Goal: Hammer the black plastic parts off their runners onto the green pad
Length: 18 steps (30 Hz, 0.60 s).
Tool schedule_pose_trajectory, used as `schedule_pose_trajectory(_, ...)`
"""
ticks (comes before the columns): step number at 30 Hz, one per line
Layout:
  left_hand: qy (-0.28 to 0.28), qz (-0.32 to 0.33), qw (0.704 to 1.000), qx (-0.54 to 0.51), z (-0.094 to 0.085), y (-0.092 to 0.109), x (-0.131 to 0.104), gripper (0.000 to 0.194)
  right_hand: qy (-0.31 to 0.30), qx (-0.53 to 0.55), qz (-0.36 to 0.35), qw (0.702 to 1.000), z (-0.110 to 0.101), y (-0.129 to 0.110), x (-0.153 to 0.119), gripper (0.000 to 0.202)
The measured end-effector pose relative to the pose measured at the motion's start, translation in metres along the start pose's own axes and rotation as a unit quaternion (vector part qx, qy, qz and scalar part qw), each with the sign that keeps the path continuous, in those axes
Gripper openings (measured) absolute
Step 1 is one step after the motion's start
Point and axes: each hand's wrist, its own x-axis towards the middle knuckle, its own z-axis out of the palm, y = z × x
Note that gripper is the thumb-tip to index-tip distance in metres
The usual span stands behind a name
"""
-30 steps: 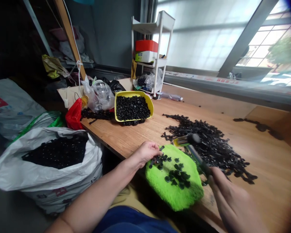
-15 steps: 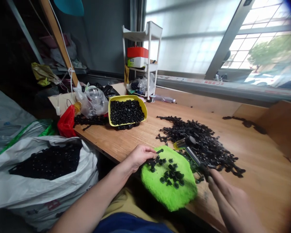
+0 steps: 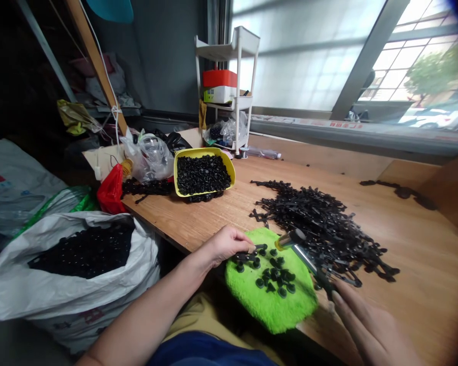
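Observation:
My left hand [image 3: 232, 245] pinches a black plastic strip [image 3: 260, 246] with knobbed ends, holding it over the left edge of a fuzzy bright green pad [image 3: 275, 315]. Closed round the dark handle of a small hammer [image 3: 305, 257] is my right hand [image 3: 361, 310]. The hammer's head has one yellow face and one dark face, and it hovers above the pad's upper right edge, close to the strip. Several loose black round-headed plastic pieces [image 3: 277, 277] lie on the pad.
A big pile of black plastic strips [image 3: 313, 213] covers the table beyond the pad. Behind stands a yellow tub [image 3: 232, 178] full of small black pieces, near a white shelf rack [image 3: 238, 91]. At left, a white sack [image 3: 143, 264] holds more black parts.
The hammer head has come a little closer to the strip and lower over the pad. My left hand still pinches the strip. The whole view has shifted slightly.

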Motion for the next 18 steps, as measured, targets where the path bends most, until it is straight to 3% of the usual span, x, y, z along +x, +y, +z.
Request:
schedule_pose_trajectory(4, -0.005, -0.007, 1.0, 0.015, 0.001, 0.001, 0.0, 0.023, 0.006, -0.035, -0.072, 0.997, -0.004, -0.008, 0.004, 0.029)
schedule_pose_trajectory(8, 0.005, 0.004, 0.998, 0.065, 0.001, 0.001, 0.001, 0.024, 0.062, -0.055, -0.068, 0.994, -0.01, -0.021, 0.01, 0.031)
schedule_pose_trajectory(13, 0.013, 0.005, 0.994, 0.105, 0.0, 0.004, 0.001, 0.025, 0.005, -0.15, -0.117, 0.982, -0.023, -0.046, 0.027, 0.03)
schedule_pose_trajectory(16, 0.006, 0.009, 0.993, 0.117, -0.001, 0.004, 0.002, 0.024, 0.043, -0.148, -0.101, 0.983, -0.027, -0.055, 0.033, 0.026)
schedule_pose_trajectory(18, 0.001, 0.014, 0.992, 0.125, -0.001, 0.004, 0.003, 0.024, 0.033, -0.16, -0.098, 0.982, -0.026, -0.057, 0.033, 0.022)
